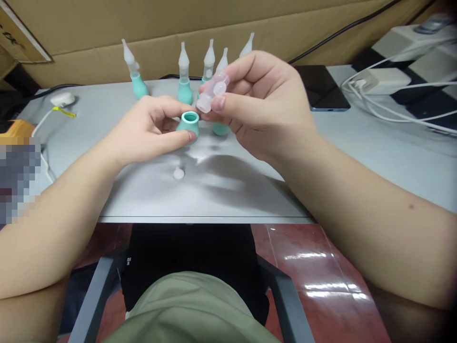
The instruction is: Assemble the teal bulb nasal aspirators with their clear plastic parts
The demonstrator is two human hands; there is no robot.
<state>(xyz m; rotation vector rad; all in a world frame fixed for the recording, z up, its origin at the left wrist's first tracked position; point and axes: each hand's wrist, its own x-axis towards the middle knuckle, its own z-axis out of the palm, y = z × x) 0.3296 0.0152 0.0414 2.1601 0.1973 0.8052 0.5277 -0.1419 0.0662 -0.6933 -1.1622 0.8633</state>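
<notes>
My left hand [153,126] is closed round a teal rubber bulb [189,125], its round mouth facing up. Just above and to the right, my right hand [264,100] pinches a clear plastic tube [214,93] with a round side port. The tube and the bulb are apart. On the table below lies a small white silicone piece [179,173]. Several whole nasal aspirators with teal bulbs and white tips stand behind the hands, one at the left [134,71] and another nearer the middle [184,74]; my right hand partly covers some of them.
The grey table [143,200] ends at a front edge close to my lap. A dark phone [323,88] lies at the back right, near white chargers [383,81] and tangled cables. A white plug with a cable [63,99] is at the left. Cardboard [157,57] backs the table.
</notes>
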